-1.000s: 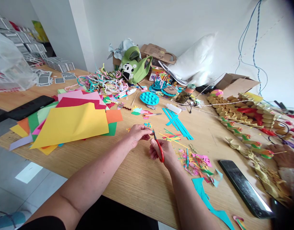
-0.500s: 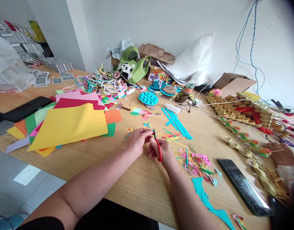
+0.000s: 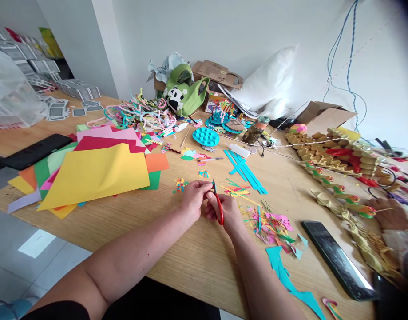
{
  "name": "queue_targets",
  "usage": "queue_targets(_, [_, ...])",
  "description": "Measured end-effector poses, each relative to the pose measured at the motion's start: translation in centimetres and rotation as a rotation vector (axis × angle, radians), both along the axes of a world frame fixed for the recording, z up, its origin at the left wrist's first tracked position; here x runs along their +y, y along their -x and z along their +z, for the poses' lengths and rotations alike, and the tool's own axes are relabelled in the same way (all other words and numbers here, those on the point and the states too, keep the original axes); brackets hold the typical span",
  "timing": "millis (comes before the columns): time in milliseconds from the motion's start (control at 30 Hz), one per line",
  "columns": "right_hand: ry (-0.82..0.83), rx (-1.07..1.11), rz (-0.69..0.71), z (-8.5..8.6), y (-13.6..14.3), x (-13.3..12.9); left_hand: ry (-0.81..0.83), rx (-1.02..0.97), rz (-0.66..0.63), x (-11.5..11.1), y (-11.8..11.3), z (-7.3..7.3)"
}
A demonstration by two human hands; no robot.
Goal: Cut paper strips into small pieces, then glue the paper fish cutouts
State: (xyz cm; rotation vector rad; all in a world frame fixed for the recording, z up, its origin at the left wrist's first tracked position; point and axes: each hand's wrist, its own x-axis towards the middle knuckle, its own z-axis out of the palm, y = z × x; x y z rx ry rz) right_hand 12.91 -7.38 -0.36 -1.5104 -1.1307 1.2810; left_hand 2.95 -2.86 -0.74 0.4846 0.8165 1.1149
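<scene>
My right hand is closed around the red handles of the scissors, whose dark blades point away from me. Fingers pinched, my left hand meets the blades from the left; what it holds is too small to make out. Both hands are above the wooden table. Small piles of coloured paper bits and blue-yellow bits lie just beyond. Thin paper strips and a heap of colourful scraps are to the right of my hands.
Coloured paper sheets are stacked at left, near a black phone. Another phone lies at right, beside blue offcuts. Another person's hand rests at far right. Blue strips and a blue dish lie beyond.
My left hand has shifted very slightly at the scissor tips. Otherwise the two frames look nearly the same.
</scene>
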Motion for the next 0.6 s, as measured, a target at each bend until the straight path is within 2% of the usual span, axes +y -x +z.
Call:
queue_targets(300, [0.025,-0.004,-0.010,0.07,-0.06,0.12,-0.003,0.015,0.028,-0.07,-0.11,-0.29])
queue_targets(600, [0.025,0.005,-0.023,0.15,0.01,0.12,-0.009,0.000,0.019,-0.07,-0.09,0.06])
